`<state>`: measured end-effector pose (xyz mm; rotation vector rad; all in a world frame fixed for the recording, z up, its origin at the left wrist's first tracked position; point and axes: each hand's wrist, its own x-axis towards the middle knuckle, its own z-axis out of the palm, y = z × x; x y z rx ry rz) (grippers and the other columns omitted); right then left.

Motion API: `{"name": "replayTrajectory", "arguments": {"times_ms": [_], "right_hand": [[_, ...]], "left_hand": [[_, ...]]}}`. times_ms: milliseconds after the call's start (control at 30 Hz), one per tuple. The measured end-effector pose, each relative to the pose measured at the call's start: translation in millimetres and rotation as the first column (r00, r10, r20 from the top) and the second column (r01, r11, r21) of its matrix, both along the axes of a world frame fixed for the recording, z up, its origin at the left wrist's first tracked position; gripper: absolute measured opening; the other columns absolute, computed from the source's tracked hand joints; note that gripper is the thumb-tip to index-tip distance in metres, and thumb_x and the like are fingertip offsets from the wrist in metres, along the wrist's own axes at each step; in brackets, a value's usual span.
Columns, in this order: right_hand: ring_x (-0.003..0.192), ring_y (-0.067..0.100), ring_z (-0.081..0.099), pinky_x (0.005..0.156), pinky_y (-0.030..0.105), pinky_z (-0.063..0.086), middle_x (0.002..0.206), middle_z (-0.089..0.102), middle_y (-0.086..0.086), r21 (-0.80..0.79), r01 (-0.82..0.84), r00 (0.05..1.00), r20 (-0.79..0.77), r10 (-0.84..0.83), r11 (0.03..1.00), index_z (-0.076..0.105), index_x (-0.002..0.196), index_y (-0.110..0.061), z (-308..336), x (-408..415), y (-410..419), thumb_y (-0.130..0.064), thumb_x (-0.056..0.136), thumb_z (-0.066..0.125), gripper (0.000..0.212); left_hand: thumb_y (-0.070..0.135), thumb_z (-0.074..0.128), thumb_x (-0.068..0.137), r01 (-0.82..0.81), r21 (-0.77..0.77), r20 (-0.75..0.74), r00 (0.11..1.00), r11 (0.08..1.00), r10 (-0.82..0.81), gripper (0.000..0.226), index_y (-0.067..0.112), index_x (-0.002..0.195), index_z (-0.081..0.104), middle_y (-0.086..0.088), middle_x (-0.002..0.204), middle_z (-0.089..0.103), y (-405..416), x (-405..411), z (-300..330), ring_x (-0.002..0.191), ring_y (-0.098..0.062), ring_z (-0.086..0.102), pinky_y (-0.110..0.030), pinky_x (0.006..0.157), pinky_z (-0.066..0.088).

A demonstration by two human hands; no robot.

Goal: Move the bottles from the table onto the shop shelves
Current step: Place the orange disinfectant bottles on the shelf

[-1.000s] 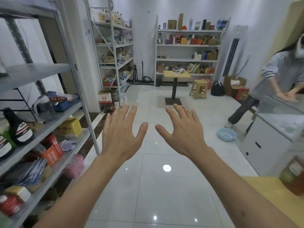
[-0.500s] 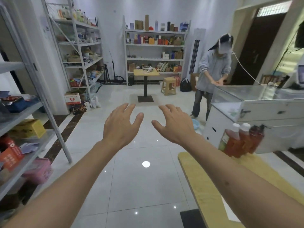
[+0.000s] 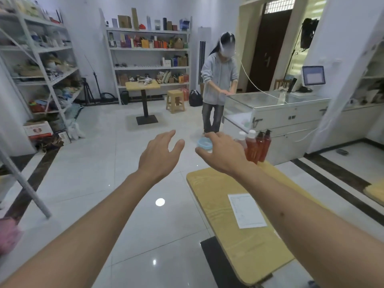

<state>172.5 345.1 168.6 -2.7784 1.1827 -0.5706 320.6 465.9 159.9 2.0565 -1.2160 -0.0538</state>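
Both hands, left (image 3: 159,154) and right (image 3: 223,153), reach forward with relaxed fingers, holding nothing. The bottles (image 3: 254,145) stand clustered at the counter's (image 3: 220,206) far end, just behind the right hand.

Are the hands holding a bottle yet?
No, nothing is held. The left hand and right hand are both empty, fingers spread, reaching toward the bottles standing at the far end of the table.

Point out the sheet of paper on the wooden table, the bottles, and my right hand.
Sheet of paper (image 3: 247,210), head view, middle of the sheet.
Bottles (image 3: 252,148), head view, body of the white-capped red bottle.
Right hand (image 3: 224,154), head view, back of the hand.
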Motion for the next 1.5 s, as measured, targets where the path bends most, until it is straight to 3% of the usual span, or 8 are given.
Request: {"name": "replayTrajectory", "arguments": {"times_ms": [333, 500, 600, 800, 1133, 1367, 1500], "right_hand": [[0.132, 0.026, 0.048, 0.1, 0.044, 0.045, 0.148, 0.049, 0.004, 0.102, 0.146, 0.989, -0.012, -0.145, 0.984, 0.045, 0.146, -0.026, -16, -101, -60, -0.062, 0.093, 0.047, 0.065], [0.117, 0.029, 0.056, 0.094, 0.043, 0.047, 0.131, 0.059, 0.005, 0.137, 0.18, 0.984, -0.01, -0.18, 0.974, 0.05, 0.137, -0.029, -23, -137, -110, -0.06, 0.091, 0.05, 0.055], [0.118, 0.028, 0.056, 0.096, 0.043, 0.046, 0.131, 0.059, 0.005, 0.175, 0.179, 0.984, -0.005, -0.181, 0.968, 0.047, 0.142, -0.029, -34, -146, -136, -0.06, 0.092, 0.05, 0.058], [0.115, 0.026, 0.058, 0.091, 0.041, 0.047, 0.126, 0.06, 0.002, 0.259, 0.193, 0.979, 0.01, -0.202, 0.947, 0.051, 0.137, -0.023, -56, -143, -180, -0.064, 0.091, 0.049, 0.062], [0.088, 0.021, 0.059, 0.07, 0.036, 0.042, 0.097, 0.062, -0.006, 0.376, 0.249, 0.962, 0.007, -0.272, 0.892, 0.055, 0.105, -0.026, -91, -102, -257, -0.06, 0.088, 0.056, 0.039], [0.095, 0.021, 0.063, 0.074, 0.037, 0.049, 0.108, 0.068, -0.006, 0.439, 0.309, 0.938, 0.008, -0.347, 0.844, 0.059, 0.113, -0.028, -126, -78, -301, -0.065, 0.083, 0.056, 0.047], [0.099, 0.022, 0.061, 0.076, 0.036, 0.046, 0.107, 0.063, -0.006, 0.47, 0.312, 0.936, -0.003, -0.352, 0.826, 0.058, 0.117, -0.023, -141, -67, -331, -0.059, 0.087, 0.059, 0.047]], "left_hand": [[0.056, 0.038, 0.103, 0.129, 0.031, -0.072, 0.989, 0.991, -0.127, 0.056, 0.032, 0.154, 0.037, 0.006, 0.159, 0.037, -79, -78, -13, 0.145, -0.021, 0.034, -0.044, 0.111, 0.033], [0.054, 0.04, 0.103, 0.17, 0.047, -0.123, 0.979, 0.984, -0.164, 0.056, 0.032, 0.154, 0.036, 0.005, 0.159, 0.038, -140, -108, -25, 0.144, -0.021, 0.037, -0.045, 0.112, 0.034], [0.052, 0.042, 0.103, 0.194, 0.041, -0.204, 0.962, 0.98, -0.182, 0.056, 0.03, 0.154, 0.037, 0.004, 0.16, 0.038, -171, -123, -35, 0.145, -0.02, 0.035, -0.046, 0.116, 0.033], [0.047, 0.043, 0.104, 0.237, 0.051, -0.341, 0.917, 0.97, -0.207, 0.057, 0.026, 0.157, 0.035, 0.0, 0.162, 0.035, -214, -128, -53, 0.149, -0.021, 0.032, -0.047, 0.121, 0.029], [0.042, 0.039, 0.108, 0.296, 0.08, -0.527, 0.823, 0.952, -0.212, 0.053, 0.025, 0.157, 0.032, 0.003, 0.162, 0.033, -294, -78, -78, 0.147, -0.018, 0.034, -0.035, 0.115, 0.03], [0.038, 0.038, 0.108, 0.342, 0.108, -0.591, 0.777, 0.933, -0.216, 0.051, 0.024, 0.157, 0.035, 0.005, 0.162, 0.034, -348, -50, -107, 0.147, -0.017, 0.034, -0.039, 0.121, 0.028], [0.039, 0.036, 0.108, 0.353, 0.13, -0.608, 0.767, 0.927, -0.207, 0.051, 0.022, 0.157, 0.035, 0.005, 0.162, 0.035, -380, -41, -127, 0.148, -0.016, 0.032, -0.04, 0.122, 0.026]]}}
